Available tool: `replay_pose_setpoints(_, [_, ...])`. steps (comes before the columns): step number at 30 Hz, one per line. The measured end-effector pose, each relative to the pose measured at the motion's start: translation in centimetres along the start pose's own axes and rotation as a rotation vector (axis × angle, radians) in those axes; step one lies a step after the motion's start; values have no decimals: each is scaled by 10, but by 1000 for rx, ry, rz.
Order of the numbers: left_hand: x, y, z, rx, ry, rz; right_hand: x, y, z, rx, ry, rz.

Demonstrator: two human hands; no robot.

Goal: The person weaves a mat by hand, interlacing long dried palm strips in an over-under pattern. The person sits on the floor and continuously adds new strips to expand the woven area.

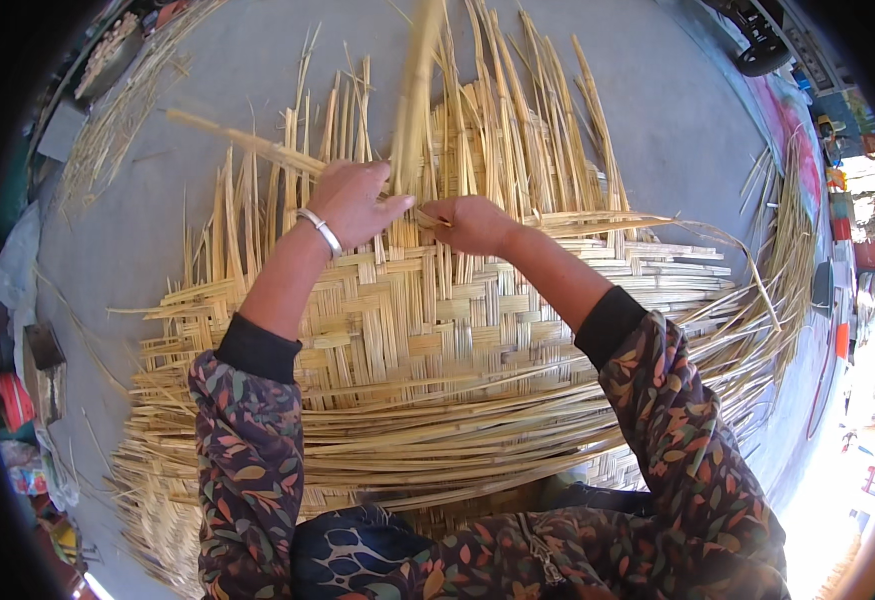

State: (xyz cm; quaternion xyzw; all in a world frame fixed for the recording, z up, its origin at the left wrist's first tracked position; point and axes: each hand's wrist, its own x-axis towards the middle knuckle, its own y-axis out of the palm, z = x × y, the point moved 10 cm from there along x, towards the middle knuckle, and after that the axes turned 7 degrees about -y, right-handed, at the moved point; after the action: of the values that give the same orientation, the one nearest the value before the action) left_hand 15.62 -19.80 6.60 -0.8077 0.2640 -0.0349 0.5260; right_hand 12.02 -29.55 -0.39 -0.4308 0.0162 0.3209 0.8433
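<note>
Left hand (350,203), silver bangle (321,231) on the wrist, grips an upright bamboo strip (413,95) just above centre frame, fingers closed around it. Right hand (470,224) sits just beside it, pinching a flat strip at the weave's edge. Both press on the half-woven bamboo mat (428,330) filling the middle, spread over grey concrete floor (658,110).

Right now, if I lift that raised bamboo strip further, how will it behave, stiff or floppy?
The bamboo strip probably flexes springily rather than flopping: it stands nearly upright from the left hand. It looks thin and flat, so likely light. Loose strips beside the woven mat curve without breaking, suggesting it bends before snapping.
</note>
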Motion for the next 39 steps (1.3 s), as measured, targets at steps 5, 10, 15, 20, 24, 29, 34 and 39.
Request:
replay_pose_setpoints(5, [-2, 16, 47, 337, -68, 81, 6, -1, 4, -50, -24, 46])
replay_pose_setpoints(10, [-18, 44, 73, 232, -192, 240, 3, 4, -10, -2, 75, -9])
replay_pose_setpoints(15, [-20, 61, 87, 175, -187, 278, -2, 9, 4, -229, -24, -171])
replay_pose_setpoints(20, [-17, 62, 96, 105, -264, 329, -24, 21, 11, -379, -23, -97])
replay_pose_setpoints(24, [-14, 60, 95, 142, -215, 255, -36, 30, 20, -533, -170, -168])
replay_pose_setpoints(29, [-14, 56, 89, 184, -212, 94, -34, 37, 20, -628, -214, -222])
replay_pose_setpoints(34, [-23, 60, 91, 178, -230, 80, -32, 46, 21, -665, -138, -109])
replay_pose_setpoints(39, [-26, 60, 77, 193, -226, 178, -39, 47, 25, -671, -114, -60])
